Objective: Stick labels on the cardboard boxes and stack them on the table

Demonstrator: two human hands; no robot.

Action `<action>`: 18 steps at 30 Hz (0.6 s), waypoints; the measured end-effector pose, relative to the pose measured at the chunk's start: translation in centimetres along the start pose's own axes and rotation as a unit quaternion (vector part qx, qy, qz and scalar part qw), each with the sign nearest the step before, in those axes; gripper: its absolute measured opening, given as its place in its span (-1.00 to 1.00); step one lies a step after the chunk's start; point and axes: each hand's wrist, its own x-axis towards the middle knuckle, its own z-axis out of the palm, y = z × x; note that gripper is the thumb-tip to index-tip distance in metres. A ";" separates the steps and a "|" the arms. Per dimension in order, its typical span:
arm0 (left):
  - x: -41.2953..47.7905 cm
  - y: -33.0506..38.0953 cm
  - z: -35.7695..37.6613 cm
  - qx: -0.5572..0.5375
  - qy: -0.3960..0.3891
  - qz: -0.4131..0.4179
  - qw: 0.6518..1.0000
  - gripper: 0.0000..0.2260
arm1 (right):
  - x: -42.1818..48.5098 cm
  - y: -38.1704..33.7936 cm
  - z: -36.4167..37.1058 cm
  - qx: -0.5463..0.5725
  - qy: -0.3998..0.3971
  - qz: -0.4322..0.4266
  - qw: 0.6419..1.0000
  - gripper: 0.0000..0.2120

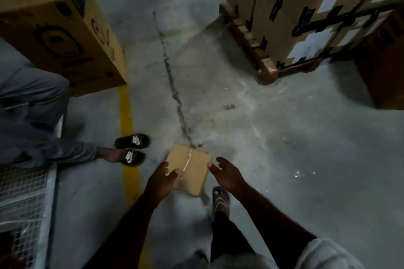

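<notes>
Since the small box [192,170] sits low in front of the body w/ only one hand on it, it's prob. light. It's flat, stiff cardboard w/ a glossy tape seam [188,160] down the top, which could be slick. Can't tell if it rests on the floor [240,116] or hangs just above it.

L hand [161,179] grips the near-left edge, fingers curled over the top face. R hand [227,176] holds nothing: fingers spread and relaxed, one tip right at the box's right corner, contact unclear. Best hold, I'd judge: both hands on opposite side edges, off the tape and off the bare top where a label goes. No label seen on it yet, and no table in view.

Farther out: a yellow line [126,116] w/ another person's black slides [133,141] beside it. Beyond those are a big printed carton [59,35] on the left and labelled cartons [306,13] on a wooden pallet [247,39] on the right.
</notes>
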 end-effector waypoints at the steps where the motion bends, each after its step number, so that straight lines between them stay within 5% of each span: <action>1: 1.4 0.7 -0.3 0.027 0.004 -0.008 1.000 -0.38 | 2.0 -0.3 0.2 -0.006 -0.017 0.012 1.000 -0.38; 8: 14.8 -0.8 0.1 0.105 -0.007 -0.086 0.991 -0.47 | 17.1 2.6 5.2 -0.052 -0.118 0.096 0.987 -0.30; 18: 35.6 -16.5 6.5 0.168 -0.046 -0.168 0.970 -0.40 | 31.9 11.7 17.1 -0.094 -0.164 0.182 0.965 -0.43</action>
